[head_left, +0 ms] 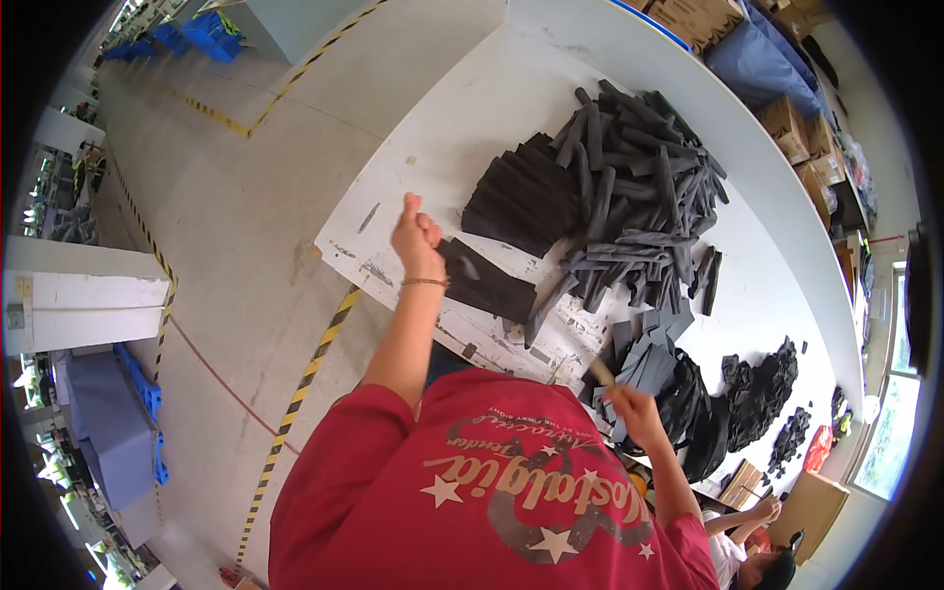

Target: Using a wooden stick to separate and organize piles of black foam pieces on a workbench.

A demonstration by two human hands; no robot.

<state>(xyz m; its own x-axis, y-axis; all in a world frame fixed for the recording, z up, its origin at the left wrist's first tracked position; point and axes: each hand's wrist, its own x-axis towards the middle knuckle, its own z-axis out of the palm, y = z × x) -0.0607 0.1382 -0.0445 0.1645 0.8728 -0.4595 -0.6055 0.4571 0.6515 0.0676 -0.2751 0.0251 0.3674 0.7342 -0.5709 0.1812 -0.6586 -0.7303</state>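
- One blue-grey cloth-covered stack stands far left.
- Left hand: fingers curled, beside a flat black rectangular sheet on the white table.
- Right hand: fingers gripping a slim tan tool.
- Dark-grey rolled strips crowd the table beyond.
- Small black scraps.

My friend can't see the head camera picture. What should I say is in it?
A person's right hand holds a blurred tan stick at a white table; the curled left hand is beside a flat black piece. Beyond are a fan of black pieces and a heap of dark strips.
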